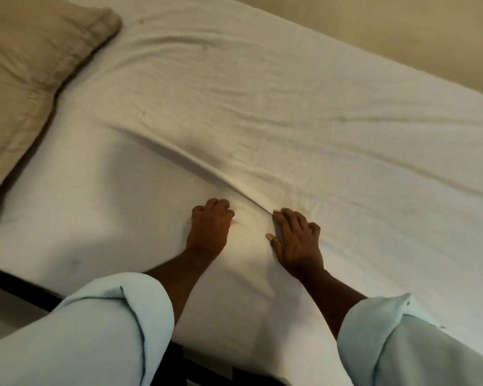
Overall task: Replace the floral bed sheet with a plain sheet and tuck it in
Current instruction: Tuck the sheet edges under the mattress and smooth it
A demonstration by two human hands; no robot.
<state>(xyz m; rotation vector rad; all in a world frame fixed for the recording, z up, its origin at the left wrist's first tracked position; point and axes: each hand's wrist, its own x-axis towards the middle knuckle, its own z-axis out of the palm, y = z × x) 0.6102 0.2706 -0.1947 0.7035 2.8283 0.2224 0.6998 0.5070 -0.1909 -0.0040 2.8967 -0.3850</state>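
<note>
Near edge: sheet [262, 107] hangs over it, open room beyond.
Left hand [209, 229]: fingers curled together, pressing sheet.
Right hand [297, 240]: fingers apart, flat beside ridge [195, 162].

The plain sheet [262, 112] is matt off-white woven cloth, soft-looking and creased, with one long raised fold running toward the hands. The pillow [31, 68] wears a beige cloth case, matt and finely wrinkled. The rolled sleeves [101, 330] are pale blue cloth, smooth and matt. The bed frame [17, 282] edge looks dark and hard; its material cannot be told.
</note>
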